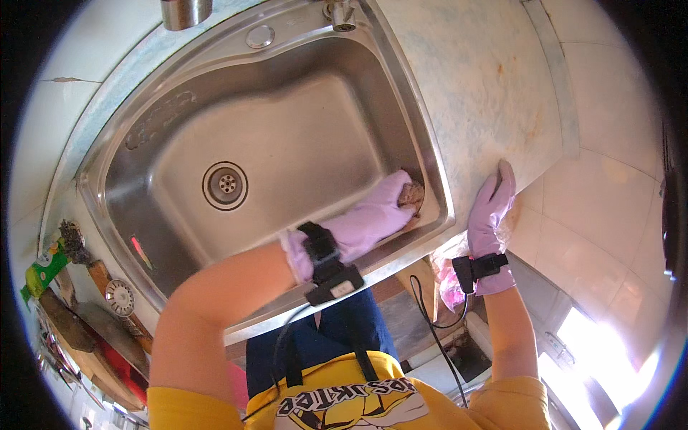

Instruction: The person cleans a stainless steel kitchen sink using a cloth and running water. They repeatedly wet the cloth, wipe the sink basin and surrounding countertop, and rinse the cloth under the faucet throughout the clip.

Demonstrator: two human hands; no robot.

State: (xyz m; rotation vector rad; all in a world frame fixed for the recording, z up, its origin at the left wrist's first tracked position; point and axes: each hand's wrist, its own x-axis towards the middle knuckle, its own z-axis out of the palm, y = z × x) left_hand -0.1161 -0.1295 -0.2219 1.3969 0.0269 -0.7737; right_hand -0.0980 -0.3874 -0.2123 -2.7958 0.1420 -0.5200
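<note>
My left hand, in a lilac rubber glove, reaches down into the right front corner of a stainless steel sink. At its fingertips a brown scouring pad or cloth is pressed against the sink's inner wall; the glove hides part of it. My right hand, gloved the same way, rests on the counter's right front edge with its fingers stretched out and nothing in them. Black straps with small boxes sit around both wrists. The round drain lies left of centre in the basin, its strainer showing.
A faucet spout juts over the sink's back rim. Left of the sink stand a green package, a round metal strainer and a knife. A pink plastic bag hangs below my right hand, near a loose black cable.
</note>
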